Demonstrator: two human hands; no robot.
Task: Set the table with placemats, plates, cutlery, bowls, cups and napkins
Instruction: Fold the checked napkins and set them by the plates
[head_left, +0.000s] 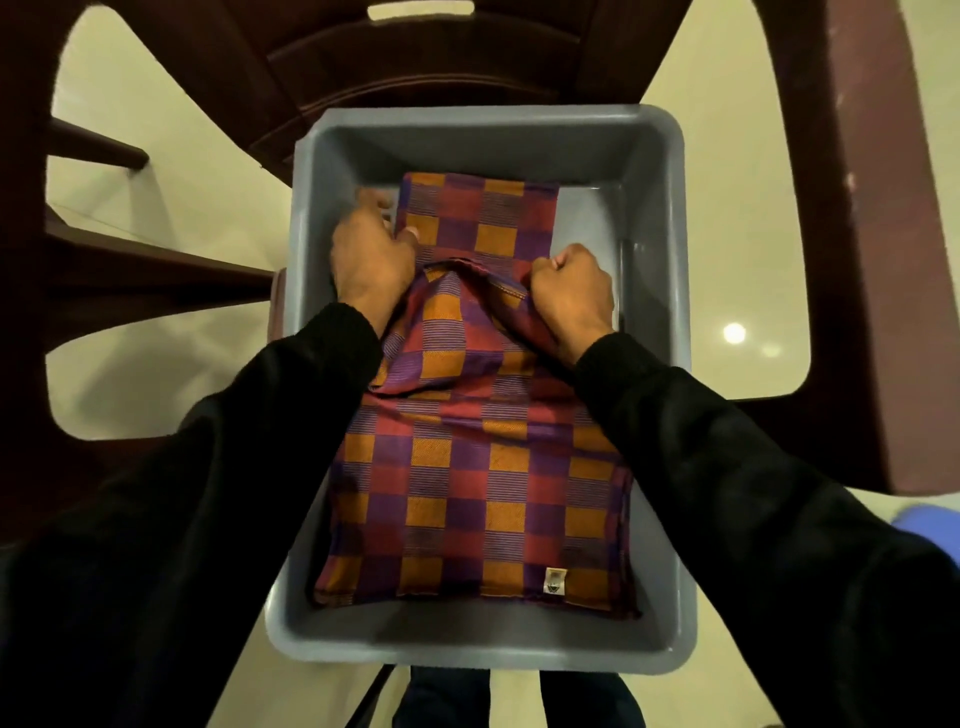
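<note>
Left hand (371, 260) is down at the left edge of the checked cloths, thumb on top of the fabric, fingers tucked under or beside it, pinching that edge. Right hand (571, 296) is a tight fist clamped on a bunched fold of the top checked cloth (467, 467), which lifts into a ridge between the two hands. Both arms wear black sleeves (208, 467).

The cloth is purple, maroon and orange check, with a small label (554, 580) at its near right corner. A second folded cloth (480, 215) of the same pattern lies flat at the far end, partly under the raised edge.

All of it sits inside a grey plastic tub (660, 218). Whether the cloths are placemats or napkins can't be told.

Dark brown plastic chair (363, 62) is beyond the tub; pale glossy floor (753, 156) below.
</note>
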